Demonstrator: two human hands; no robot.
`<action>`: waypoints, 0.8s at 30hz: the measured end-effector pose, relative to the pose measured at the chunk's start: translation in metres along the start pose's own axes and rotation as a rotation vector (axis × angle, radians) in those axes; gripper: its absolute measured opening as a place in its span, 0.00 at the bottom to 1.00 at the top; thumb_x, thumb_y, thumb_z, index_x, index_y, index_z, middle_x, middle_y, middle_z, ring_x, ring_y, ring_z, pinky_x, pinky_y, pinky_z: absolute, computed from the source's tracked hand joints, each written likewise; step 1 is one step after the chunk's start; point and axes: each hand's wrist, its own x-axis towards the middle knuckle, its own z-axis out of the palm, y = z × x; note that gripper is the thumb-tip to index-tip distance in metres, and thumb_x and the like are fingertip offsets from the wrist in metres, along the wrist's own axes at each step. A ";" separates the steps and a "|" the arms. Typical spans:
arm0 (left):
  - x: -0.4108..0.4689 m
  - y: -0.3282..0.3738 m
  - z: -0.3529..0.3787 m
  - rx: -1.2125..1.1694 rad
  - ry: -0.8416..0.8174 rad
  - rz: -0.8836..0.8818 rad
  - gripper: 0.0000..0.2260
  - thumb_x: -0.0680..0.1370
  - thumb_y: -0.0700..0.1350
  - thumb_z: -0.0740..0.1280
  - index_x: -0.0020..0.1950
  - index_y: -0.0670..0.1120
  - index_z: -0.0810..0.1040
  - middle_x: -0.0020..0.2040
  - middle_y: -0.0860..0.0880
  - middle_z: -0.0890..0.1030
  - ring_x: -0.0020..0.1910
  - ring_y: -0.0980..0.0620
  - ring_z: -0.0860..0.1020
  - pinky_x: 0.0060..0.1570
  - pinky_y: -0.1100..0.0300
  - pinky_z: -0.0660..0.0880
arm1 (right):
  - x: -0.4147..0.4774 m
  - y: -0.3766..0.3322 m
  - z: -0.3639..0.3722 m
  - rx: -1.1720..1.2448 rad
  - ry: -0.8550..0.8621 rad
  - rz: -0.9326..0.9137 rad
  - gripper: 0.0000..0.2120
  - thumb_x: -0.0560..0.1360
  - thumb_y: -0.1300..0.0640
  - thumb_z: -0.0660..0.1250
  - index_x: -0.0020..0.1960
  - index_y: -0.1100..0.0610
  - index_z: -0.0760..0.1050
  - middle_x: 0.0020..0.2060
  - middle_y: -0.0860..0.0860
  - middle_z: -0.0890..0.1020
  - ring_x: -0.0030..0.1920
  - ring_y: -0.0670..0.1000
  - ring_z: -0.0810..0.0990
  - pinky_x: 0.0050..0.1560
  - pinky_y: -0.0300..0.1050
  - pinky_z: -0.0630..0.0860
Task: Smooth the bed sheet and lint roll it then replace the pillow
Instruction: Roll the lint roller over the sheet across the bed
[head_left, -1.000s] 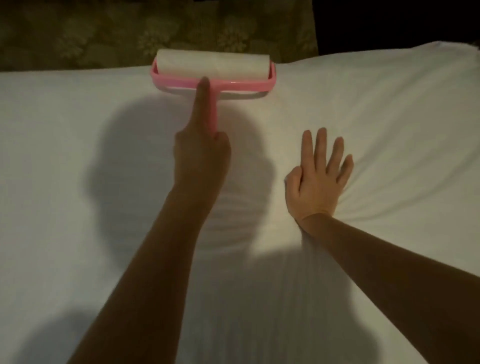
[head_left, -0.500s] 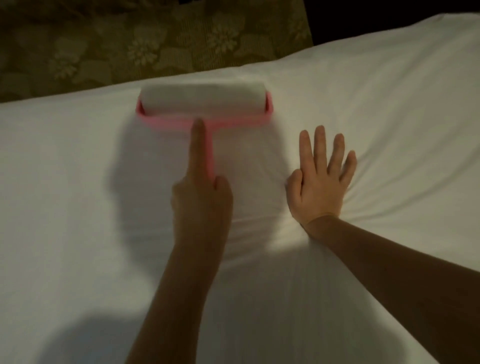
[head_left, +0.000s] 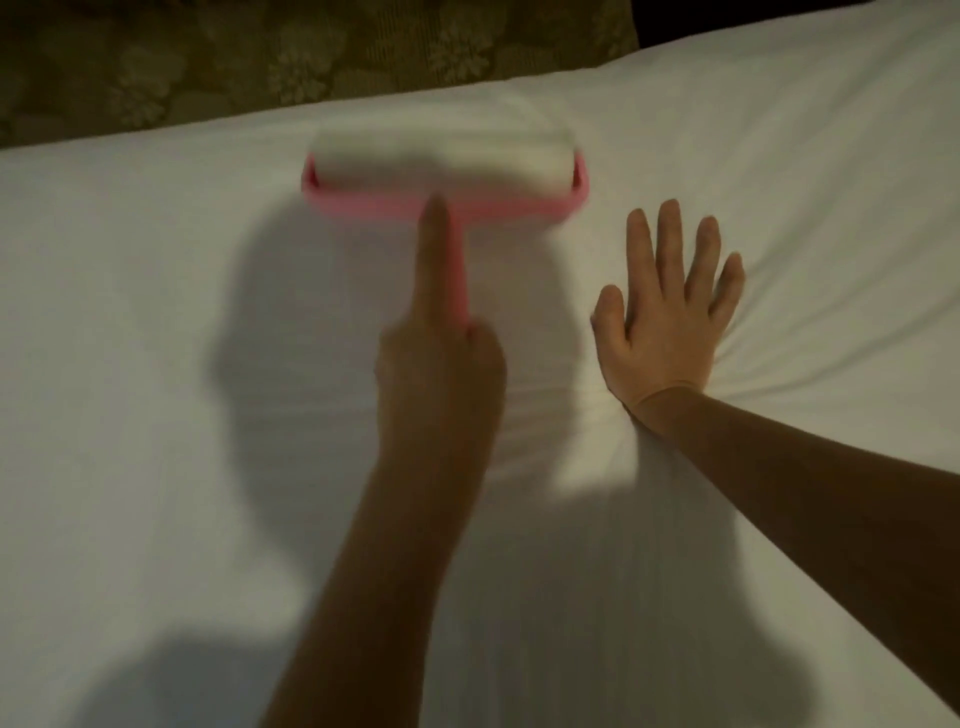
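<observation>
A white bed sheet (head_left: 156, 364) fills most of the view. A pink lint roller (head_left: 441, 179) with a wide white roll lies on the sheet near its far edge, blurred by motion. My left hand (head_left: 441, 364) grips the roller's pink handle, with the index finger stretched along the stem toward the roll. To its right, my right hand (head_left: 665, 322) presses flat on the sheet with fingers spread, and creases fan out from under the palm. No pillow is in view.
Beyond the far edge of the bed runs a dark floral-patterned surface (head_left: 311, 57). A black gap (head_left: 779, 15) shows at the top right. Shadows of my head and arms fall across the sheet's middle.
The roller was pulled back from the bed's far edge toward me and now shows motion blur. My right hand has stayed flat on the sheet in about the same place.
</observation>
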 end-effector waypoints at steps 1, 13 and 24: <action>0.021 0.007 0.001 -0.024 0.017 0.009 0.34 0.78 0.36 0.57 0.77 0.58 0.46 0.33 0.54 0.69 0.28 0.56 0.72 0.28 0.60 0.73 | 0.000 0.000 -0.001 0.002 -0.002 0.002 0.29 0.77 0.47 0.47 0.77 0.54 0.55 0.76 0.55 0.58 0.75 0.63 0.52 0.71 0.48 0.34; -0.092 -0.022 0.003 0.033 -0.042 -0.131 0.41 0.70 0.43 0.59 0.63 0.79 0.37 0.22 0.56 0.61 0.19 0.59 0.64 0.26 0.62 0.61 | -0.001 -0.001 -0.001 0.008 -0.031 0.005 0.29 0.77 0.48 0.47 0.77 0.54 0.55 0.76 0.55 0.57 0.75 0.63 0.52 0.71 0.53 0.39; -0.026 -0.011 0.006 -0.029 -0.047 -0.030 0.40 0.75 0.37 0.59 0.72 0.69 0.41 0.29 0.52 0.70 0.26 0.53 0.71 0.32 0.59 0.69 | 0.000 0.001 0.000 0.016 -0.008 -0.005 0.28 0.78 0.47 0.47 0.77 0.53 0.55 0.76 0.55 0.57 0.75 0.63 0.52 0.71 0.52 0.38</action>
